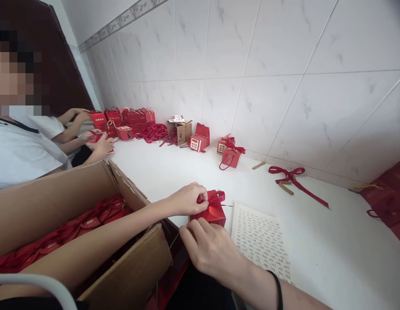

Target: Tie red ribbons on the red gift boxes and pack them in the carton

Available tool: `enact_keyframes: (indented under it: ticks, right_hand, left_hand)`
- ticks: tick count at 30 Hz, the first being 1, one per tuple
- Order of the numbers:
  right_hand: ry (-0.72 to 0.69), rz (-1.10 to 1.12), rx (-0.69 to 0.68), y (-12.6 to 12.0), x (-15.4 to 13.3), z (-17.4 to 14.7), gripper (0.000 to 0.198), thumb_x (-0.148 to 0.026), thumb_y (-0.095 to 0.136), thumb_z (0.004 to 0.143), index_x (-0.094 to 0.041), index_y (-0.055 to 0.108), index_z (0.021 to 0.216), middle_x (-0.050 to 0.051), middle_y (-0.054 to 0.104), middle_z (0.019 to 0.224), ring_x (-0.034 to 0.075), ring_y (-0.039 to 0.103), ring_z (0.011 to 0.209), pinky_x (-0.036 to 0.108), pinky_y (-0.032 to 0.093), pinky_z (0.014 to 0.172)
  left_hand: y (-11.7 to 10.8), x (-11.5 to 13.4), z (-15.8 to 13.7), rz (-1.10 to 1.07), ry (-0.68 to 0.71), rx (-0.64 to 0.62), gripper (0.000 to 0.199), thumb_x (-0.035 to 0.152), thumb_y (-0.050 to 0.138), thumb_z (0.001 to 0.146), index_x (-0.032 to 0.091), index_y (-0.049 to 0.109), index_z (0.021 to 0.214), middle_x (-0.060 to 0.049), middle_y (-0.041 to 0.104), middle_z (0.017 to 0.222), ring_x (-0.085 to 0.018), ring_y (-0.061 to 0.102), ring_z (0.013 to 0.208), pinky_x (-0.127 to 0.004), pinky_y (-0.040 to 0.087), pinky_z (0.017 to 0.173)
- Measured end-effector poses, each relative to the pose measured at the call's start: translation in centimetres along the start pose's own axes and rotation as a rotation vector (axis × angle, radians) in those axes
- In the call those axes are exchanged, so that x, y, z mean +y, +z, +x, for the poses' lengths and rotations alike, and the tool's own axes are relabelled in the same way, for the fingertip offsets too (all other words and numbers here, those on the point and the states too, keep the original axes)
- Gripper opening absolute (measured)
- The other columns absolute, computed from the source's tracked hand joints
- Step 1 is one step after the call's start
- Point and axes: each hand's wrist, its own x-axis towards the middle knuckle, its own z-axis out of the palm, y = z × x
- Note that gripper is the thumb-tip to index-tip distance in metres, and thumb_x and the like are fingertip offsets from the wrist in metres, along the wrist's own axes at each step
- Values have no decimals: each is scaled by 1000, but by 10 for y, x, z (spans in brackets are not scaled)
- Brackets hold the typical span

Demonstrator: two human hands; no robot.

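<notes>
A small red gift box (pixel 217 215) stands on the white table in front of me, with a red ribbon (pixel 215 199) tied in a bow on its top. The thumb and fingers of my left hand (pixel 188 199) pinch the bow's left loop. My right hand (pixel 215 247), with a dark band on its wrist, is curled against the near side of the box. Its fingertips are partly hidden, so what they pinch there does not show. Just right of the box lies a sheet of paper (pixel 261 237) covered in rows of writing.
An open cardboard box (pixel 131 185) full of red items is at my left. Along the wall are finished boxes (pixel 232 157), an open red box (pixel 200 140), a ribbon pile (pixel 153 132) and a loose bow (pixel 288 174). Co-workers' hands (pixel 103 144) handle red boxes at far left.
</notes>
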Motion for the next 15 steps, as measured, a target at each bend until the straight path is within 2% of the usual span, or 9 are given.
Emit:
enact_keyframes:
  ticks: [6, 10, 15]
  right_hand:
    - [-29, 43, 34, 2, 2, -1, 20, -3, 38, 84, -15, 49, 72, 2, 44, 61, 16, 39, 51, 29, 16, 41]
    - [-33, 62, 10, 1, 4, -1, 21, -2, 38, 85, -15, 48, 72, 2, 44, 61, 15, 38, 50, 28, 15, 42]
    - [-35, 32, -21, -2, 7, -1, 23, -1, 38, 84, -16, 47, 70, 3, 46, 62, 16, 41, 52, 28, 14, 42]
  left_hand:
    - [1, -2, 1, 18, 16, 10, 5, 20, 51, 70, 18, 54, 66, -2, 58, 72, -17, 53, 76, -25, 41, 67]
    - [1, 0, 1, 17, 30, -8, 6, 17, 50, 69, 19, 49, 64, -1, 57, 68, -17, 51, 77, -25, 40, 65]
    - [1, 2, 0, 84, 88, 27, 11, 15, 51, 65, 19, 41, 61, 0, 53, 66, -16, 48, 73, -25, 40, 66]
